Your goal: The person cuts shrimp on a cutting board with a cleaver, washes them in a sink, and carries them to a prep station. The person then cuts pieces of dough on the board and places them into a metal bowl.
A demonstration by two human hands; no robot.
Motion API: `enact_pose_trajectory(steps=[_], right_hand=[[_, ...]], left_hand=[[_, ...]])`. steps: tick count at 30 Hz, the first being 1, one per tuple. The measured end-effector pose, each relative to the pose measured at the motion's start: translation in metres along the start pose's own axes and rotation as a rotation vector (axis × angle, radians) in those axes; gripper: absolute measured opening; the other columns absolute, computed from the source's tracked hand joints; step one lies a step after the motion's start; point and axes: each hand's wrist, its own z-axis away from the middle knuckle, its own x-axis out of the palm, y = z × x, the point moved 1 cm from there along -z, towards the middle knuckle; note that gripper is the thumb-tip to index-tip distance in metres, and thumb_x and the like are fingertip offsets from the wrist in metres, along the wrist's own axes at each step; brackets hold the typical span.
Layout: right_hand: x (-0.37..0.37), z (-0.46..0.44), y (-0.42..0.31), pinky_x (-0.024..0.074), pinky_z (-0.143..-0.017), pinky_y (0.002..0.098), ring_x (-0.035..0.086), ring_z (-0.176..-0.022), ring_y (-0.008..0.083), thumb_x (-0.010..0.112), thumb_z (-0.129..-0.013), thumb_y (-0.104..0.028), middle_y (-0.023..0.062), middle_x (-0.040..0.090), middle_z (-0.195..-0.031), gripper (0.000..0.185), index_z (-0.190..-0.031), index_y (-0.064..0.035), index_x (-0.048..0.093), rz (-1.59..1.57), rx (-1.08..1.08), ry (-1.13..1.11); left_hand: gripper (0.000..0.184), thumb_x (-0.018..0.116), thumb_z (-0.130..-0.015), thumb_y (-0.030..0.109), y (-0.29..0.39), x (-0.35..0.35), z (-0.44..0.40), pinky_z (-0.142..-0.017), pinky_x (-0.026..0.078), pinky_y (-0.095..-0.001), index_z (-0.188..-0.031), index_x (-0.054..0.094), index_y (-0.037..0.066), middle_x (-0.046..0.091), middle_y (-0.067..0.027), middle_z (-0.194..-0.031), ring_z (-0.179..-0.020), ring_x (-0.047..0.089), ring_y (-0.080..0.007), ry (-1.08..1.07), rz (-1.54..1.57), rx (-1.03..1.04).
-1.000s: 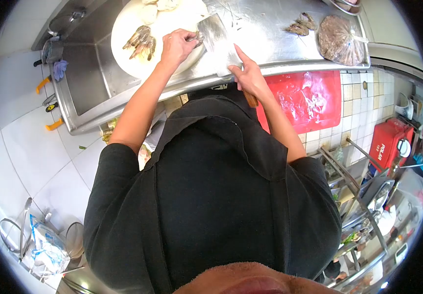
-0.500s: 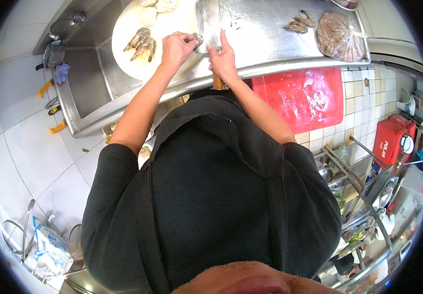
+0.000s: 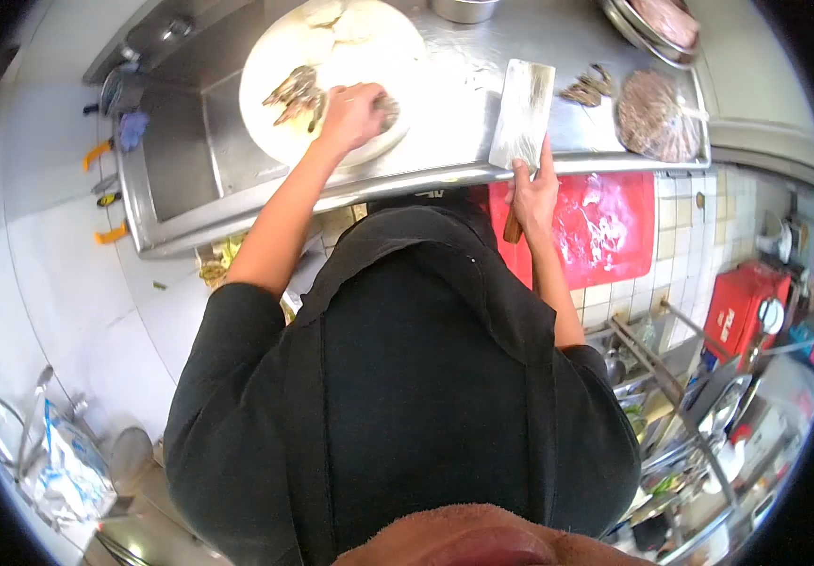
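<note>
My left hand [image 3: 352,115] is closed on a grey shrimp [image 3: 387,112] over the right part of a round white cutting board [image 3: 270,57]. Beside that hand, to its left, a small pile of shrimp [image 3: 298,95] lies on the board. Pale lumps [image 3: 324,13] sit at the board's far edge. My right hand [image 3: 533,194] grips the wooden handle of a wide cleaver [image 3: 523,113], its blade pointing away over the steel counter [image 3: 459,160]. Right of the blade are a few more shrimp [image 3: 588,88] and a tied plastic bag of brownish contents [image 3: 652,115].
A steel sink [image 3: 176,151] is at the left, with knives with yellow handles [image 3: 111,233] beyond its edge. Metal bowls [image 3: 657,33] stand at the far right, and a round metal container [image 3: 465,8] at the far edge. Below the counter lies a red lid [image 3: 605,226].
My right hand has carried the cleaver rightward, away from the board and my left hand. The view has shifted, showing more of the counter's far side.
</note>
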Motion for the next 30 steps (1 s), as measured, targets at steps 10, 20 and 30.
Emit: enact_pose_trajectory(steps=[10,20,30], right_hand=[[-0.081,0.035,0.046,0.047,-0.043,0.0266,0.052,-0.051,0.01,0.058,-0.098,-0.003,0.0039,0.059,-0.073,0.074,-0.162,-0.0107,0.022,-0.179,0.118,0.324],[-0.127,0.059,0.096,0.0481,-0.047,0.0275,0.055,-0.058,0.0105,0.058,-0.096,-0.002,0.0096,0.065,-0.095,0.074,-0.161,-0.0069,0.024,-0.203,0.179,0.485],[-0.146,0.08,0.115,0.0466,-0.045,0.0282,0.052,-0.053,0.0099,0.056,-0.098,0.002,0.0067,0.063,-0.085,0.075,-0.163,-0.008,0.019,-0.257,0.28,0.494]], left_hand=[[0.046,0.069,-0.08,0.011,0.023,-0.004,-0.053,-0.107,0.036,-0.0503,-0.126,0.068,0.011,0.064,-0.0136,-0.125,-0.124,0.054,-0.0332,0.151,-0.053,0.12],[0.029,0.066,-0.085,0.019,0.293,0.183,-0.212,-0.092,0.051,-0.0483,-0.109,0.07,0.003,0.072,-0.0178,-0.105,-0.105,0.066,-0.035,-0.226,0.056,0.456],[0.049,0.068,-0.081,0.019,0.301,0.19,-0.23,-0.083,0.056,-0.046,-0.127,0.062,0.003,0.074,-0.0209,-0.096,-0.09,0.072,-0.0362,-0.204,0.082,0.172]])
